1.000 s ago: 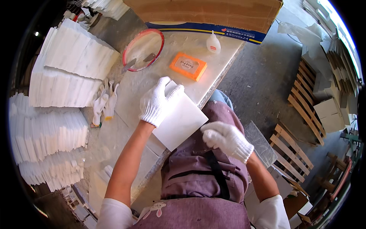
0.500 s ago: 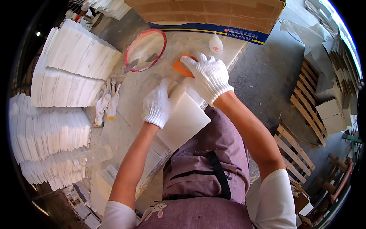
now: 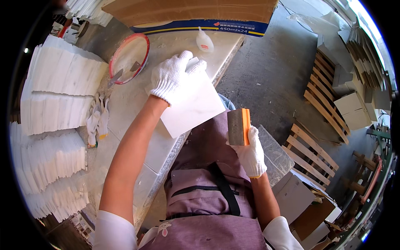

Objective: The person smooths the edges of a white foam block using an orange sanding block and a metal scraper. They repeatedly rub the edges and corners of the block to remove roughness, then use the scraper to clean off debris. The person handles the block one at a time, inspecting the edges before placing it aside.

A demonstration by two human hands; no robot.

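Note:
My left hand [image 3: 173,79], in a white knit glove, grips the far end of a square white stone tile [image 3: 193,106]. The tile lies tilted on the worktable [image 3: 146,164], and one corner juts past the edge towards my apron. My right hand [image 3: 252,156], gloved the same way, is off the table to the right, in front of my apron. Its fingers are closed around a sanding block [image 3: 238,127] with a grey face and an orange back. The block is held upright, apart from the tile.
A red-rimmed round tub [image 3: 148,52] with scraper blades and a white squeeze bottle [image 3: 204,41] stand beyond the tile, before a cardboard box [image 3: 191,12]. Stacked white tiles [image 3: 62,75] and spare gloves [image 3: 98,118] are at left. Wooden pallets [image 3: 312,152] lie at right.
My right hand has carried the sanding block from the tabletop to the right and nearer my body. My left hand has moved to the tile's far end, and the tile has turned, its broad face up.

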